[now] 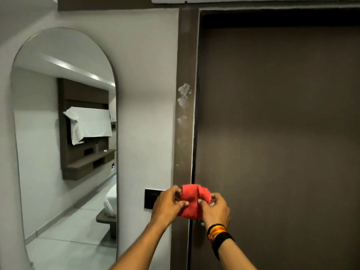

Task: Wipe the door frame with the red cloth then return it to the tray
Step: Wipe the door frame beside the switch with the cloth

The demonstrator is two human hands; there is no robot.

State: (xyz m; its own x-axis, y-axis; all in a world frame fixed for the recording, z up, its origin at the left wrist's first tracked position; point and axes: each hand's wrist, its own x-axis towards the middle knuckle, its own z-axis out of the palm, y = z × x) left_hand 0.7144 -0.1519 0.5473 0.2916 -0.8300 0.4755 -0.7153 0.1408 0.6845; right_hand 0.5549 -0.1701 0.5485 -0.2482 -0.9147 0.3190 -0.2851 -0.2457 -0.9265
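Both hands, left (169, 203) and right (215, 208), pinch the bunched cloth (191, 199) before the frame (185, 114) (white smudges above), so a loose wad may skip them or slip.

The pale wall (148, 94) holds a tall round-topped mirror (64, 133) and a black switch plate (151, 197) just beside the door frame (185, 55); the frame has white smudges (184, 90) on it. In the mirror you can see a shiny tiled floor (64, 248); a bed (111, 201) with white covers stands on it, on a dark base (106, 221); a dark wood shelf (87, 164) hangs on the far wall; a small grey upright thing (96, 148) and a flat pale thing (105, 150) sit on top, too small to tell.
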